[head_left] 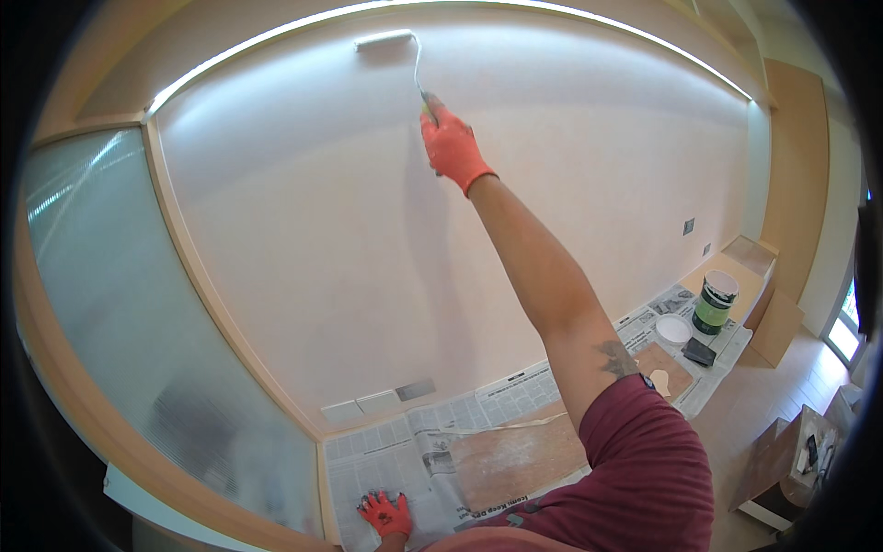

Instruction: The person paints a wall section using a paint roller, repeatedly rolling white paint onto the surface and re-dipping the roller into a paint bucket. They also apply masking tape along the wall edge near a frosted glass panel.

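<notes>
My right hand [455, 148], in an orange-red work glove, is raised high and gripping the handle of a paint roller [385, 40]. The roller's white sleeve lies at the top of a pale wall [331, 228], just below a bright light strip [290, 27]; whether it presses on the wall is hard to tell. Low down at the left, my left hand [386, 515] wears a matching glove with dark fingertips. Its fingers are spread flat on newspaper sheets [372, 455] that cover the ledge, and it holds nothing.
A ribbed glass panel [138, 310] in a wooden frame borders the wall's left side. Wall sockets [378, 401] sit low. Boards [517, 455] lie on the newspaper. At right stand a paint bucket [713, 303], a white lid [674, 330] and a black tray [698, 352]; a tool-topped cabinet [786, 469] is beyond.
</notes>
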The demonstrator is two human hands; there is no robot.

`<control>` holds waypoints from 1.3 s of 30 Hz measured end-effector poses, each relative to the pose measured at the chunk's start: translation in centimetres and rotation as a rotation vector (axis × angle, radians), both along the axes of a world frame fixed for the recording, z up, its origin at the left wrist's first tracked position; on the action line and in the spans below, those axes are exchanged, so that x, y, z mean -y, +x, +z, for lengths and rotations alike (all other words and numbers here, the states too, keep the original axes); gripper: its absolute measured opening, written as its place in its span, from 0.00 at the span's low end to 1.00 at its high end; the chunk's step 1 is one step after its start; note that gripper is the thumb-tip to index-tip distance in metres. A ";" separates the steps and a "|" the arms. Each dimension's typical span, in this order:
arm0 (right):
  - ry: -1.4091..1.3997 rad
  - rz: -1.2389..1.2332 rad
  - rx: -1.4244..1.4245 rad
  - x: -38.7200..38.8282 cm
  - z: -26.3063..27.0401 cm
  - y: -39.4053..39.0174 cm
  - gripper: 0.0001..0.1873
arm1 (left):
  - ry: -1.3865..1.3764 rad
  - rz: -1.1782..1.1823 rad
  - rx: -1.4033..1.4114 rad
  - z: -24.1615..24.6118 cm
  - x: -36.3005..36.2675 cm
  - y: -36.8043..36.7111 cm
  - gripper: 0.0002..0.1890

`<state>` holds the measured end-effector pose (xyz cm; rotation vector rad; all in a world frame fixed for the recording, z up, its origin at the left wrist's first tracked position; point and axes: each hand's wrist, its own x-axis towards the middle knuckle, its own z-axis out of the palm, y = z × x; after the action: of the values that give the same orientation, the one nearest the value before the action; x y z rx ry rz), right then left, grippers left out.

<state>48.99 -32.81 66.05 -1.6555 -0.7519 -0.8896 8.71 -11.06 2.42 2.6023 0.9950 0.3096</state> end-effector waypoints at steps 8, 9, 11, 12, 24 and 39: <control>-0.027 0.025 -0.137 0.0 4.1 -1.5 0.27 | 0.043 0.000 0.050 -1.0 0.0 0.3 0.39; -0.022 0.019 -0.120 -0.2 4.1 -1.3 0.27 | 0.081 0.007 0.075 -1.5 -0.1 0.3 0.39; -0.042 -0.050 0.008 -0.3 2.3 0.2 0.27 | 0.091 0.002 0.076 -1.6 -0.1 0.3 0.38; -0.057 -0.084 0.072 -0.5 1.0 1.1 0.27 | 0.060 -0.005 0.052 -1.5 -0.1 0.3 0.39; -0.014 -0.011 0.064 -1.4 0.3 0.6 0.28 | 0.031 -0.013 0.031 -1.9 -0.4 0.5 0.40; -0.041 0.140 -0.175 -4.1 2.8 -3.7 0.27 | 0.006 0.017 0.012 -1.2 -0.8 -0.5 0.40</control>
<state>45.25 -28.67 68.81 -1.6698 -0.7590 -0.6263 8.22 -10.26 1.22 2.5953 1.0141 0.3318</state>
